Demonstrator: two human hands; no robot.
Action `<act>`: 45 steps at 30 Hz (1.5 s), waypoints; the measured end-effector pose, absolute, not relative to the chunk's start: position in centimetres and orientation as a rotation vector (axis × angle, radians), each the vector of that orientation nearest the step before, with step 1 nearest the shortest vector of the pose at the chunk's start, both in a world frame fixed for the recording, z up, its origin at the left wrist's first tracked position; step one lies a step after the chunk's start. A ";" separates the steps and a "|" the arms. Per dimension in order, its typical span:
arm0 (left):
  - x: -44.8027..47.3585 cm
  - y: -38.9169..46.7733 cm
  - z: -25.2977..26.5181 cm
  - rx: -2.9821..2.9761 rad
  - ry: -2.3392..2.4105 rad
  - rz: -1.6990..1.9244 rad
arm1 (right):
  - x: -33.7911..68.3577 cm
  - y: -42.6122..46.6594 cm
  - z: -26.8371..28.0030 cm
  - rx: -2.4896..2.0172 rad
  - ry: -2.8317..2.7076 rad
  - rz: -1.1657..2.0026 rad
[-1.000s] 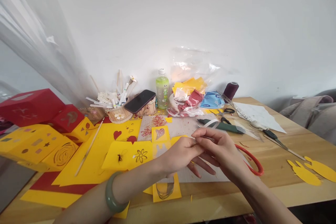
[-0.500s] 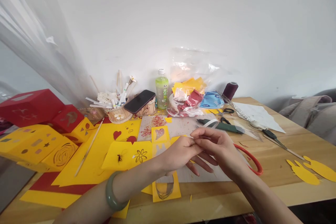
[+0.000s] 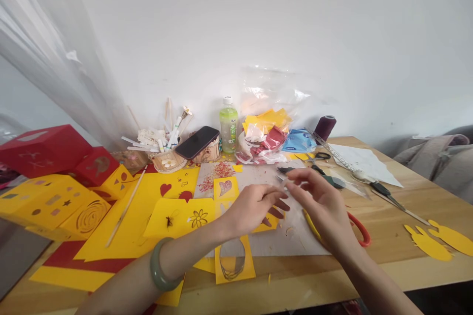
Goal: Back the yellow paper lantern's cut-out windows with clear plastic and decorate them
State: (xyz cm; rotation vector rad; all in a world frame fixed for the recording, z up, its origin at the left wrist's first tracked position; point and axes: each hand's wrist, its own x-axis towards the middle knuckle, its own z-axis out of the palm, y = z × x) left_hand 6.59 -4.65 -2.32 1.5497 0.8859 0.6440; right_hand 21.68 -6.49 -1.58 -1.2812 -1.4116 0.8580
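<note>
My left hand, with a green bangle on the wrist, reaches over the grey mat. Its fingers are spread and loosely bent, with nothing visible in them. Just right of its fingertips, my right hand is closed, thumb near the forefinger. A small pale, see-through sliver shows at its tips, too blurred to name. Beneath the left hand lie yellow cut-out cards. Yellow-and-red scissor handles show beside and partly behind the right hand. A dark green cutter lies beyond it.
Red boxes and yellow boxes stand at the left. Along the wall are a phone, a green bottle, a clear bag of scraps and a thread spool. Yellow paper shapes lie at right.
My hands were touching at the fingertips and are now slightly apart, the right one having shifted right. More yellow card and a yellow scissor handle have come into view between and beside them.
</note>
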 end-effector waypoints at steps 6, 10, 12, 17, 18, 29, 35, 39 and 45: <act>6.2 -4.4 -3.0 2.147 1.210 0.774 | 21.1 -7.4 -0.6 -1.358 -1.542 0.727; 6.0 -4.5 -3.4 2.266 1.280 0.726 | 20.8 -7.4 -0.4 -1.361 -1.576 0.874; 6.0 -4.5 -3.5 2.309 1.292 0.702 | 20.7 -7.3 -0.5 -1.332 -1.569 0.961; 5.9 -4.4 -3.6 2.342 1.292 0.682 | 20.3 -6.9 -0.8 -1.318 -1.501 1.025; 5.9 -4.4 -3.7 2.335 1.290 0.689 | 20.2 -6.8 -0.9 -1.313 -1.494 1.032; 5.9 -3.8 -2.3 1.809 0.896 0.666 | 20.9 -6.4 -1.6 -1.336 -1.578 0.955; 5.8 -3.3 -2.1 1.515 0.666 0.563 | 21.2 -6.2 -2.3 -1.381 -1.681 0.724; 5.5 -2.8 -2.3 1.299 0.567 0.585 | 21.4 -6.3 -2.3 -1.325 -1.761 0.641; 5.0 -1.9 -2.3 1.179 0.744 0.722 | 22.3 -6.3 -2.3 -1.248 -1.679 0.531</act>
